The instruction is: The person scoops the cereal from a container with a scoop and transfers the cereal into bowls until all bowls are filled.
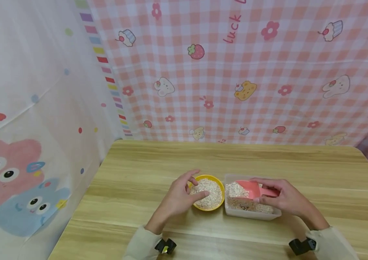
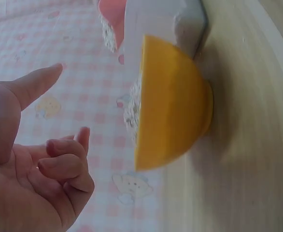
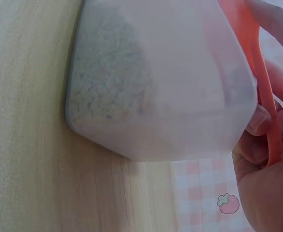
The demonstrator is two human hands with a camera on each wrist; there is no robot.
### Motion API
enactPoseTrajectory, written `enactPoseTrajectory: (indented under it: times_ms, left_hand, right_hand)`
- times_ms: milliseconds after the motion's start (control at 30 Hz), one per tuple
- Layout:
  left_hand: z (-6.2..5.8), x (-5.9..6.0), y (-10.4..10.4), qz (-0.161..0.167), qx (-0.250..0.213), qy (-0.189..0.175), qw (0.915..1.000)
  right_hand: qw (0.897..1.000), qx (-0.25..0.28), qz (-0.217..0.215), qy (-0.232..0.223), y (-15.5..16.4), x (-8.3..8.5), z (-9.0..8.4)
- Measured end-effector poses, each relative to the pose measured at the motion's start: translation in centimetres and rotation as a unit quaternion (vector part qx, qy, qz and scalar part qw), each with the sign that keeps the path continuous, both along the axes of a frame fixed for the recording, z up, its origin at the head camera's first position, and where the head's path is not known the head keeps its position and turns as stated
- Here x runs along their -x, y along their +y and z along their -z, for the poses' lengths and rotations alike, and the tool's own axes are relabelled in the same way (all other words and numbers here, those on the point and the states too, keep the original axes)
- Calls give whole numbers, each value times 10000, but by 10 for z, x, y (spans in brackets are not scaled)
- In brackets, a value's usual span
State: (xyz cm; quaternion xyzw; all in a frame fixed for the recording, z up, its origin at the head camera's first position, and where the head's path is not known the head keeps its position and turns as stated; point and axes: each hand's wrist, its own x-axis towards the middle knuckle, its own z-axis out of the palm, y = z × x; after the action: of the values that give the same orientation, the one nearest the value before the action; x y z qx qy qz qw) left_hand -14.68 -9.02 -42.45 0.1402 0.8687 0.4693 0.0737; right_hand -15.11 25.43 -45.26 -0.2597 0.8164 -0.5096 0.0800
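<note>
My right hand [image 1: 286, 198] grips the handle of a pink scoop [image 1: 253, 189], which carries a heap of oat flakes [image 1: 236, 189]. The scoop is over a translucent plastic tub [image 1: 253, 215] that holds more oats; the right wrist view shows them through its wall [image 3: 107, 72]. To the tub's left stands a yellow bowl [image 2: 175, 106] with oats [image 1: 210, 198] heaped up to its rim. Beside and above the bowl is my left hand [image 1: 180, 191], thumb extended and fingers loosely bent. In the left wrist view it holds nothing and sits apart from the bowl.
Bowl and tub stand close together on a wood-grain table [image 1: 138, 162]. A pink checked cloth [image 1: 177, 108] hangs behind the table's far edge. On the left hangs a white cloth [image 1: 73, 151] with cartoon figures.
</note>
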Motion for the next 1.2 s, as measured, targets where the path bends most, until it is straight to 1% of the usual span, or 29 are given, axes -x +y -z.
enactPoseTrajectory:
  times_ms: [200, 367, 600, 800, 900, 1033, 1200]
  left_hand:
    - [8, 5, -10, -31, 26, -58, 10000]
    - [17, 9, -16, -21, 183, -355, 9992]
    - [32, 17, -21, 349, 103, -919, 9951]
    - [42, 20, -22, 791, -101, -1276, 9886]
    - [47, 20, -21, 898, -139, -1360, 9865]
    - [51, 21, -19, 913, -87, -1423, 9856]
    - [53, 21, -17, 950, -73, -1409, 9854]
  right_hand:
    - [10000, -4, -4, -4, 0, 0, 0]
    - [9999, -70, 103, -33, 0, -1, -2]
    - [9999, -5, 100, -102, -1, -1, -2]
    - [9999, 12, 129, -108, -1, -1, -1]
    - [9999, 77, 78, -105, -2, -1, -2]
    - [9999, 127, 32, -97, -2, -1, -2]
    - [9999, 90, 74, -108, -1, -1, -1]
